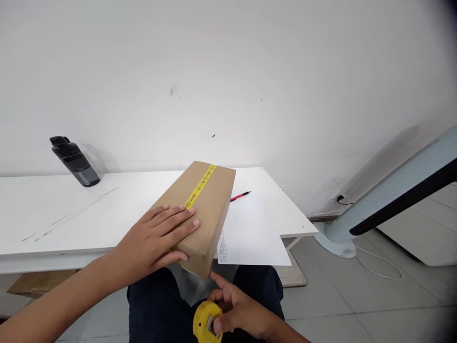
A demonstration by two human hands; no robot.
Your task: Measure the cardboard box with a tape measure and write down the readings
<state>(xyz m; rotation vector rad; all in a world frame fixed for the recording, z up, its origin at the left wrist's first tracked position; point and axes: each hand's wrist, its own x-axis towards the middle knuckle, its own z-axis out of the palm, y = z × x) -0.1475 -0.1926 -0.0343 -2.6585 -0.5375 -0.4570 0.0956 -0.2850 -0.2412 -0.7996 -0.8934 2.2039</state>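
Note:
A brown cardboard box with a strip of yellow printed tape lies lengthwise on the white table, its near end jutting past the front edge over my lap. Flat across its top, near that end, rests my left hand, fingers stretched out and thumb along the near edge. My right hand is closed around a yellow tape measure above my legs. Its index finger reaches up to the box's lower near corner. No pulled-out blade can be made out.
Right of the box are a sheet of white paper, overhanging the table edge, and a red and black pen. A dark bottle stands at the left of the table. A pale tower-shaped appliance rises from the floor at right.

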